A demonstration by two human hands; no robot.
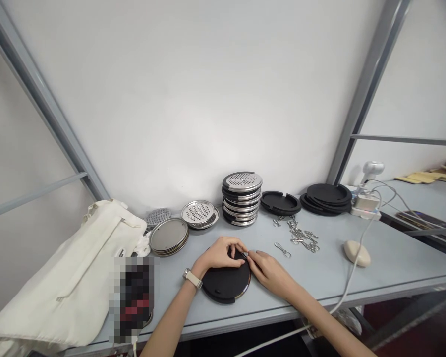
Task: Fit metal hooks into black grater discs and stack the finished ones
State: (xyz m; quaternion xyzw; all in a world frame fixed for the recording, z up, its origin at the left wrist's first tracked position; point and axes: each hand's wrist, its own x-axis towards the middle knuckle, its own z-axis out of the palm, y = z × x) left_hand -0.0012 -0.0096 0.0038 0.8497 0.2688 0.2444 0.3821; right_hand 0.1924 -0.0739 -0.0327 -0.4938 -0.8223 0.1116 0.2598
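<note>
- left hand (220,253) and right hand (269,271) are both bare, nothing fancy going on there
- wristwatch (192,278) sits just behind the left hand: cream strap, small round metal case, looks silver-ish from up here
- left forearm (171,317) runs bare from the watch down out of the bottom of the shot
- right forearm (319,312) is bare too, running from behind the right hand off the bottom edge
- fingernails (241,246) look short, though it's tough to tell at this res

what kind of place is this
Probably a small assembly workstation: a grey workbench holds stacks of perforated steel discs, stacked black round pads and a loose pile of metal snap hooks.
</note>
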